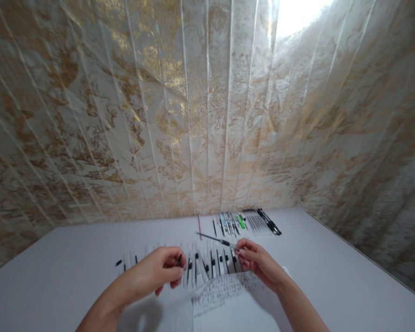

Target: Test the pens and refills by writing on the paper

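My left hand (pixel 161 269) is closed in a pinch on a small black pen part (pixel 180 259), just over a row of several white pens with black tips (pixel 207 265) lying side by side on the white table (pixel 332 263). My right hand (pixel 254 260) is closed, pinching the end of a thin pen refill (pixel 214 239) that points up and to the left. A sheet of paper with handwriting (pixel 224 290) lies under and between my wrists.
Farther back lie a pink pencil (pixel 199 226), several loose pens with a green one (pixel 241 221) among them, and a clear pack of black pens (pixel 263 222). A wall of gold-patterned panels (pixel 193 115) rises right behind the table and along its right side.
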The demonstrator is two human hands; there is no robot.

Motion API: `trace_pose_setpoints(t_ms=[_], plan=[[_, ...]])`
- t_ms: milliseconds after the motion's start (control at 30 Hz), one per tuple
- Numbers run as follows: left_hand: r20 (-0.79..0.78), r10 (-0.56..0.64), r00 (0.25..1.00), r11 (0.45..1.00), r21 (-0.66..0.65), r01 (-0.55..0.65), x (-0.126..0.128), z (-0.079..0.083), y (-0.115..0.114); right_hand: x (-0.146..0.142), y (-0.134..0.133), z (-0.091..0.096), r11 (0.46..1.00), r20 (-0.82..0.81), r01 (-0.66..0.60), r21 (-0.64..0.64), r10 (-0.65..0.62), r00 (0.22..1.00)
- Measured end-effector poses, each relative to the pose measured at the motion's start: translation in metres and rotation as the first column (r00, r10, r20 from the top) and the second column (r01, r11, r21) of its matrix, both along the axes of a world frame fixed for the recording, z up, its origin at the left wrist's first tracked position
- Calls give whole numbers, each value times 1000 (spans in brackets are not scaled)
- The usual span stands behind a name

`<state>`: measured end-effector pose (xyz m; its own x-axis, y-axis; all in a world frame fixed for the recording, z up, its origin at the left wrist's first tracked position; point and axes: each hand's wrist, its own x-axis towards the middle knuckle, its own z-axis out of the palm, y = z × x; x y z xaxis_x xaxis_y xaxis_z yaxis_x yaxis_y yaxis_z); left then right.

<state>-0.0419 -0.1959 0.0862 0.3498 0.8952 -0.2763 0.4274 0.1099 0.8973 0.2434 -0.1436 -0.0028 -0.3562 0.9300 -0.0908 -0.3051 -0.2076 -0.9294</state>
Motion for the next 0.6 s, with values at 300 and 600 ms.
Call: trace_pose_setpoints(t_ms=[300, 600], plan=[[735, 294, 611, 947, -139, -289, 21, -8, 7, -31, -19, 29, 999, -179, 4, 41, 4, 984], [820, 413, 397, 853, -196, -483, 25, -21, 13, -44, -27, 35, 963, -88, 203, 177, -190, 978]])
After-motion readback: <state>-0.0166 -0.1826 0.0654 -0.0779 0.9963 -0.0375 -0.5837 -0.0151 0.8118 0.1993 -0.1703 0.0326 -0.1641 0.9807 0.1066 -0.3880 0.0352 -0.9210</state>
